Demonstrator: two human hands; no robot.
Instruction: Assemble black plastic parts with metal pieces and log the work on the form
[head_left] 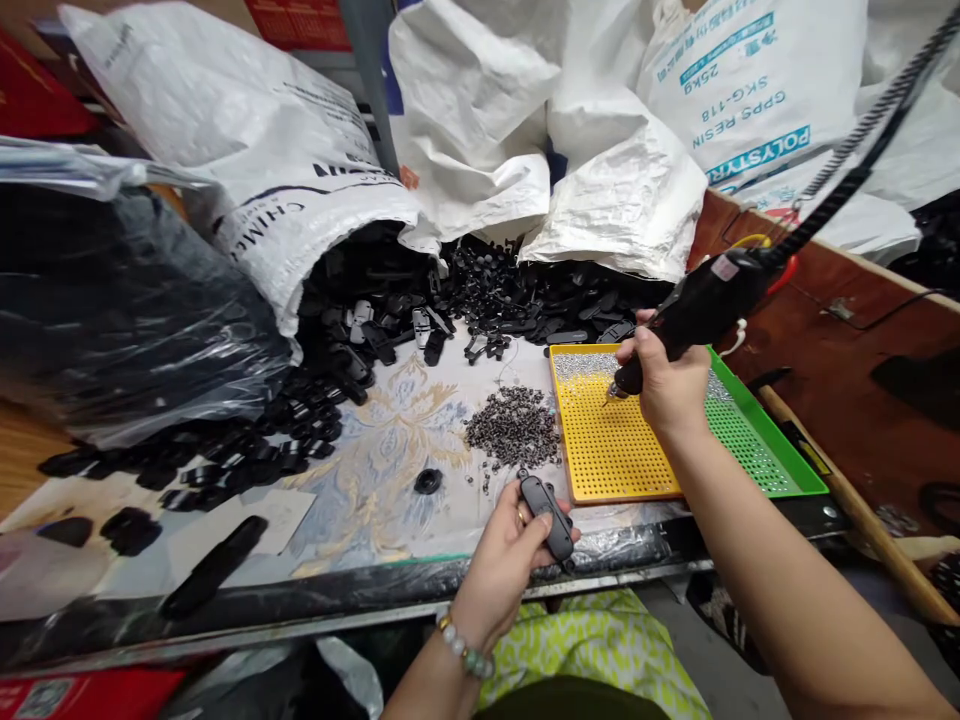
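Near the table's front edge, my left hand (510,540) is closed on a long dark grey plastic part (547,515), its thumb across the top face. My right hand (664,380) grips a black electric screwdriver (701,300) whose cord runs up to the right. The screwdriver's tip points down over a yellow perforated tray (615,440), where many small silver screws lie along the far end. Whether the tip touches a screw is too small to tell. Left of the tray sits a pile of tiny dark metal pieces (514,425).
A green tray (795,465) with screws adjoins the yellow one. White sacks (315,220) spill black plastic parts (555,300) at the back. A black ring (428,481) lies mid-table; more black parts (255,455) heap at left. A wooden board (847,320) borders the right.
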